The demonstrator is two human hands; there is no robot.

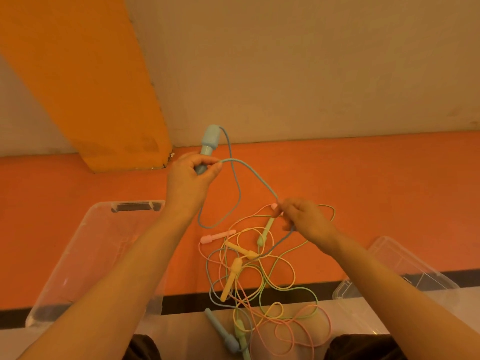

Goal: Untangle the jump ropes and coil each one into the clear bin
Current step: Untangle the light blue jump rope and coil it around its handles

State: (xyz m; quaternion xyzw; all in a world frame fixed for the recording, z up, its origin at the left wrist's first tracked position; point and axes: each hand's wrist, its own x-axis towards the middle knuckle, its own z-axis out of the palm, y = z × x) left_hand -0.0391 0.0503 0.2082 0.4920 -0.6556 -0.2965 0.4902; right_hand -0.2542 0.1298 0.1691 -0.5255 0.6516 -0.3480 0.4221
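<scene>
**Blue rope lifted from the tangle**

The left hand (191, 175) is gripping the blue handle (209, 144), raised above the floor, its blue cord (249, 175) looping down to the right hand (302, 220), which is pinching it just above the tangled ropes (262, 276). The pile is lying between both forearms. The clear bin (101, 245) is sitting beside the left arm, well apart from the rope.

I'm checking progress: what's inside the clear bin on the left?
No rope shows inside the clear bin; only orange floor through its walls. The left forearm covers its right side, so that part is unseen.
</scene>
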